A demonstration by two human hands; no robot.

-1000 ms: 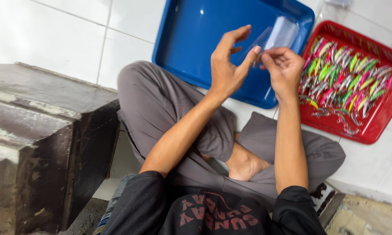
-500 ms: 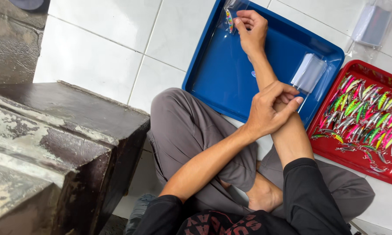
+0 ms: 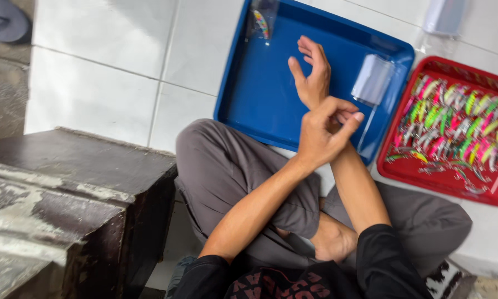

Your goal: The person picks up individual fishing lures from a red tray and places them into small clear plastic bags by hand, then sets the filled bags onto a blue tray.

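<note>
My right hand (image 3: 311, 72) hovers over the blue tray (image 3: 271, 97), fingers spread and empty. My left hand (image 3: 325, 132) rests against my right wrist, its fingers curled in with nothing visible in them. A small clear bag with a colourful fishing lure inside (image 3: 260, 22) lies in the far left corner of the blue tray, apart from both hands. A stack of empty clear bags (image 3: 373, 80) lies at the tray's right side, just right of my right hand. The red tray (image 3: 495, 194) to the right holds several bright lures (image 3: 454, 124).
I sit cross-legged on white floor tiles (image 3: 99, 83), grey trousers (image 3: 227, 166) below the trays. A dark, worn step block (image 3: 66, 205) stands at my left. Another pack of clear bags (image 3: 445, 14) lies beyond the red tray.
Both hands held a clear bag a second ago. The right hand then laid the bagged lure in the blue tray's far corner, let go and has drawn back open; the left hand dropped to the right wrist.
</note>
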